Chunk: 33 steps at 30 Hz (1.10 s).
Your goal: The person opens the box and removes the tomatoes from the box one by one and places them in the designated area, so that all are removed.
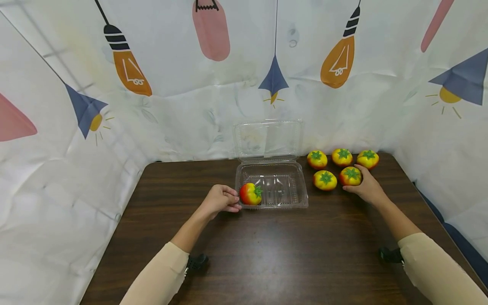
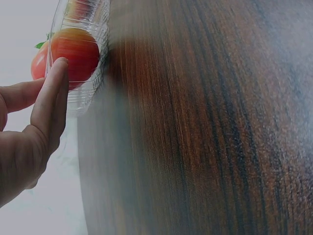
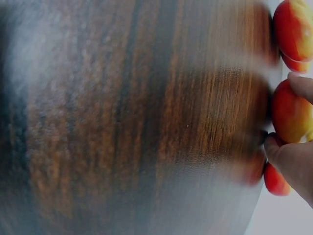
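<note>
A clear plastic clamshell container (image 1: 284, 206) stands at the back middle of the table, its lid (image 1: 268, 140) raised. One red-and-yellow tomato (image 1: 249, 194) with a green leafy top lies in its front left corner. My left hand (image 1: 222, 199) pinches the container's left rim; in the left wrist view a fingertip (image 2: 60, 62) lies against the outer wall. At the right, my right hand (image 1: 367, 186) holds another tomato (image 1: 350, 176) between thumb and fingers, seen side-on as a tomato (image 3: 288, 110) in the right wrist view.
Beside the held one sits a tomato (image 1: 325, 180). Behind them is a row of three: left tomato (image 1: 317, 159), middle tomato (image 1: 342, 156), right tomato (image 1: 367, 159). A patterned cloth (image 1: 183, 106) hangs behind the dark wooden table (image 1: 267, 254).
</note>
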Available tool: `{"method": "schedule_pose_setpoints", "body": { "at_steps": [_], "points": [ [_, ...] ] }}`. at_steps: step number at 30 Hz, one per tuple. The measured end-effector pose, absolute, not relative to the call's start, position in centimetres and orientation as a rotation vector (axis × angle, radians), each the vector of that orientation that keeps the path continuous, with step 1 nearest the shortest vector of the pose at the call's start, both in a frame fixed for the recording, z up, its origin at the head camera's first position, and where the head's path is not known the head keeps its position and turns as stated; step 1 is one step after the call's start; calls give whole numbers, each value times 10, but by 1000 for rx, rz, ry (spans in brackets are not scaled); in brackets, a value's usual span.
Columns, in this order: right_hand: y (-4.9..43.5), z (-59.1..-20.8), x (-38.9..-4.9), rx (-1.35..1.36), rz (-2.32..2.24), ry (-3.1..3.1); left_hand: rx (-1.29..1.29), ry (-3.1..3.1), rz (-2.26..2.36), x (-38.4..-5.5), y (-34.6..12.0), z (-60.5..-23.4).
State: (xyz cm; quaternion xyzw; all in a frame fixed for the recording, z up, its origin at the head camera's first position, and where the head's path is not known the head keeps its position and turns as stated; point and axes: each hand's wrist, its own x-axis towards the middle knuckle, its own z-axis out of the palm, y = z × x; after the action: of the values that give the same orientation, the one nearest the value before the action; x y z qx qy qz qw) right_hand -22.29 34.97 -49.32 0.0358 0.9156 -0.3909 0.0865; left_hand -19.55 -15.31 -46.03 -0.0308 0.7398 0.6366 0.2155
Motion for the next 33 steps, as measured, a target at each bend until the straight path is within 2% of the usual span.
{"method": "schedule_pose_setpoints", "body": {
  "at_steps": [33],
  "points": [
    [349, -492, -219, 72, -1169, 2754, -78, 2052, 1763, -196, -154, -462]
  ]
}}
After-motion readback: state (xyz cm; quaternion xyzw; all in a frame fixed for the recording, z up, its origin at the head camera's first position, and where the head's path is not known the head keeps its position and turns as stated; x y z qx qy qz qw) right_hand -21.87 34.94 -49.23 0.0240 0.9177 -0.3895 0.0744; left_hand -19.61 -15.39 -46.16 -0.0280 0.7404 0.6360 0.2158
